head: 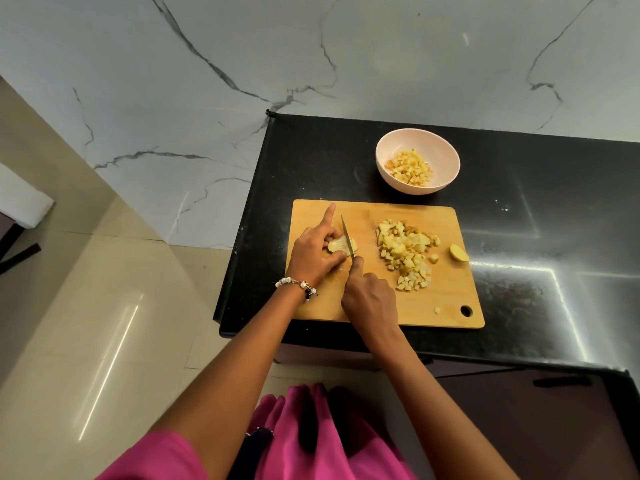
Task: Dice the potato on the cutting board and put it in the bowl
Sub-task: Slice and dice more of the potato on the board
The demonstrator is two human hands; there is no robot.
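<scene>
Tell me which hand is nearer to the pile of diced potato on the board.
Right. The right hand, gripping the knife, sits just left of the diced pile. The left hand holds the potato piece farther left, beyond the blade.

Pale yellow potato dice, tan cutting board, pink bowl, speckled black counter.

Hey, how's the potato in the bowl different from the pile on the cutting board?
The bowl's dice look deeper yellow and sit heaped inside the pink bowl; the board pile looks paler and lies spread loose on the cutting board. The board pile covers more area. Both are small potato cubes.
</scene>
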